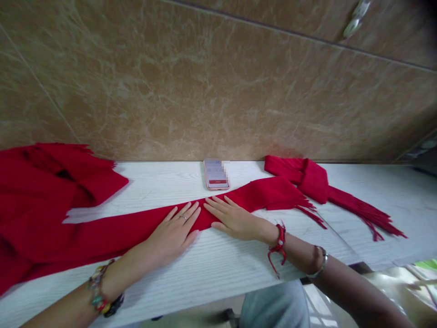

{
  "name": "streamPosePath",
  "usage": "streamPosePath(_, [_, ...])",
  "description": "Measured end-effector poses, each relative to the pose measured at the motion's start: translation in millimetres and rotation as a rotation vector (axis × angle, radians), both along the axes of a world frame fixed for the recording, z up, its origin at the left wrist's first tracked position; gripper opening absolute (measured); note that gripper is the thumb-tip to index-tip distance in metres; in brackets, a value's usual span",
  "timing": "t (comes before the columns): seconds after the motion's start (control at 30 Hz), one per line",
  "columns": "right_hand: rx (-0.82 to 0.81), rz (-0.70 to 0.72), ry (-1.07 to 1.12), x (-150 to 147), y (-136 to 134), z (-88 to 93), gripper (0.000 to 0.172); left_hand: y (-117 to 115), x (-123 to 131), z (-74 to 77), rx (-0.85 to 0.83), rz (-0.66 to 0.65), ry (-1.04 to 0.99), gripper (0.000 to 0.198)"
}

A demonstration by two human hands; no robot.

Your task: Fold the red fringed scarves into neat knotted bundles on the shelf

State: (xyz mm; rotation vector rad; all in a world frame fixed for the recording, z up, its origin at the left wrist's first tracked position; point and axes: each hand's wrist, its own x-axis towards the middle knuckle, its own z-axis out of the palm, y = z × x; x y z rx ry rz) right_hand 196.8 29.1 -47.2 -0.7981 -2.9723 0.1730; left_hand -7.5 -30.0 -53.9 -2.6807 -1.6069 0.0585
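Observation:
A long red scarf (pixel 119 232) lies folded into a strip along the white table, its fringe spread at the right end. My left hand (pixel 175 232) rests flat on the strip near its middle, fingers stretched out, a ring on one finger. Close beside it, my right hand (pixel 235 218) also presses flat on the scarf with its fingers apart. Neither hand grips the cloth. At the left the red fabric widens into a loose heap (pixel 41 191); whether it is all one piece I cannot tell.
A knotted red scarf (pixel 312 180) with fringe lies at the right rear. The phone (pixel 216 175) sits near the wall, screen up. A brown marbled wall (pixel 205 91) rises behind the white table (pixel 218 273), whose front edge is close to my lap.

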Motion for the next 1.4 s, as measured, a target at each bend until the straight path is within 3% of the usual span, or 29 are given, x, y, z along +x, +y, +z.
streamPosePath(0.17, [0.158,-0.091,-0.043,14,3,-6.0,0.056,-1,2,3.9,-0.051,0.044,-0.008,0.055])
streamPosePath(0.37, [0.422,-0.265,-0.142,61,15,-8.9,0.046,-4,3,10.0,-0.07,0.075,0.008,0.054])
streamPosePath(0.5, [0.548,-0.393,-0.206,95,19,1.6,0.044,-7,1,10.5,-0.063,0.074,-0.004,0.054])
streamPosePath(0.63, [0.56,-0.423,-0.262,112,18,20.1,0.043,-8,-1,9.0,-0.038,0.068,-0.02,0.055])
streamPosePath(0.73, [0.547,-0.415,-0.207,102,14,30.4,0.042,-6,-3,6.4,0.007,0.053,-0.049,0.053])
streamPosePath(0.8, [0.521,-0.358,-0.124,80,8,31.7,0.044,-4,-5,3.8,0.061,0.057,-0.073,0.052])
streamPosePath(0.9, [0.41,-0.164,-0.043,32,-3,25.5,0.048,-2,-8,0.5,0.13,0.128,-0.089,0.05])
streamPosePath(1.03, [0.223,0.031,-0.016,-16,-10,11.4,0.052,-4,-11,0.7,0.098,0.214,-0.057,0.052])
streamPosePath(1.23, [0.089,0.063,0.039,-19,2,-5.5,0.053,-9,-10,4.3,0.081,0.207,-0.037,0.051])
streamPosePath(1.4, [0.056,0.081,0.092,-12,7,-7.5,0.054,-12,-13,6.5,0.088,0.153,-0.021,0.059])
